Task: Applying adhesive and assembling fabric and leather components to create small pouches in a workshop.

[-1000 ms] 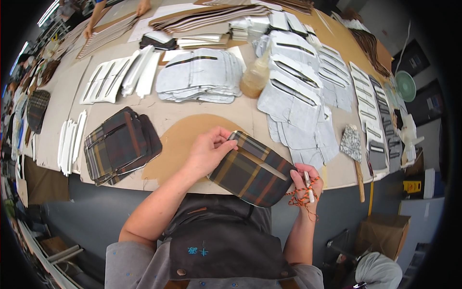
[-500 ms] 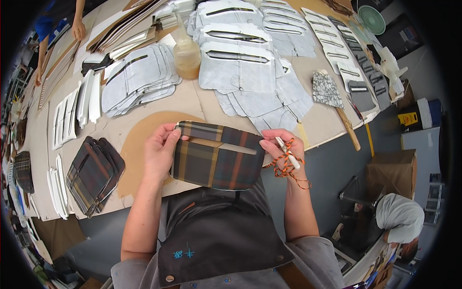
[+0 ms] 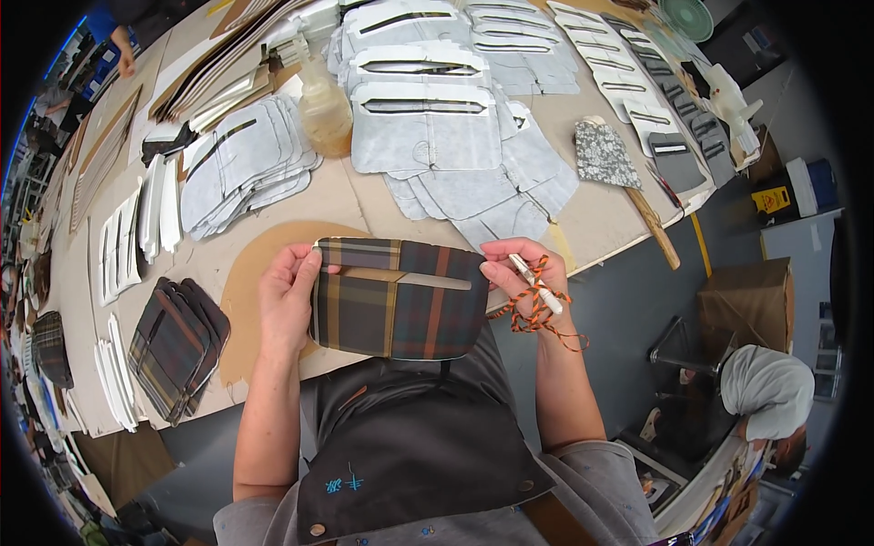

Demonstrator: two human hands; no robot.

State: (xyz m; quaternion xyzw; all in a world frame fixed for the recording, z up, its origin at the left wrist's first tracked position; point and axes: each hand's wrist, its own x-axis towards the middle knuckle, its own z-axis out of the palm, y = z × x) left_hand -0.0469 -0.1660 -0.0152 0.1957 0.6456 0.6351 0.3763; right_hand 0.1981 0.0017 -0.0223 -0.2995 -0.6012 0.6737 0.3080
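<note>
A dark plaid fabric panel [image 3: 437,318] with rounded corners and a long slot is stretched between my two hands, just above the table's near edge. My left hand [image 3: 284,296] pinches its upper left corner, thumb in front. At the upper right corner, the thumb and forefinger of my right hand [image 3: 557,273] grip the edge. That same hand also keeps a slim white pen-like tool [image 3: 550,298] tucked across its fingers, with an orange-and-black cord [image 3: 515,315] tangled round it. A tan rounded board [image 3: 244,291] lies partly behind the panel.
Similar plaid panels [image 3: 173,341] are stacked at left beside white strips [image 3: 114,382]. Grey-white slotted pieces [image 3: 423,146], a bottle of amber liquid [image 3: 325,118] and a wooden-handled, floral-covered tool [image 3: 605,155] lie farther back. A person in grey [image 3: 769,382] is at lower right.
The view has shifted slightly. The panel sits flatter and a little more left in the picture, facing me more squarely. Both hands keep the same hold.
</note>
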